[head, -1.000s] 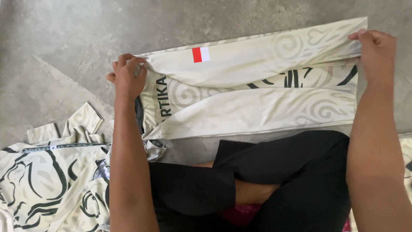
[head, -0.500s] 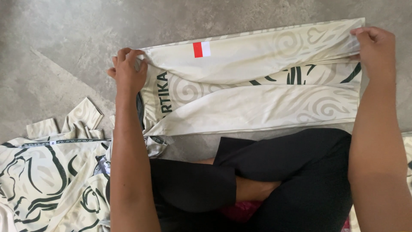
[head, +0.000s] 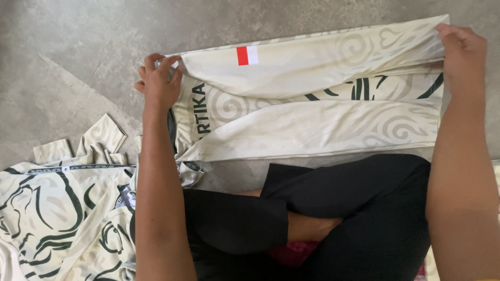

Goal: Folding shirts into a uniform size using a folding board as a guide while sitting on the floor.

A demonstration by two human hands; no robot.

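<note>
A person is sitting cross-legged on a grey concrete floor (head: 78,47), and a cream shirt (head: 312,109) with pale swirl patterns and dark green markings is lying stretched out flat on the floor just beyond the knees. The left hand (head: 158,83) is pinching the shirt's far folded flap at its left end, fingers curled over the cloth edge and thumb tucked under it. The right hand (head: 462,52) is gripping the same flap at its right end, fingers closed over the bunched corner of fabric. Between the two hands the flap is lying pulled taut across the top of the shirt, bearing a small red-and-white patch (head: 247,55) near the left hand. A second flap is lying folded along the near side, so a strip of the patterned middle is showing between the two. Dark lettering is running down the shirt just beside the left wrist. The person's black trousers (head: 344,208) are filling the lower middle, touching the shirt's near edge. To the left, a pile of similar cream and green garments (head: 57,208) is lying crumpled on the floor beside the left forearm, apart from the stretched shirt.
</note>
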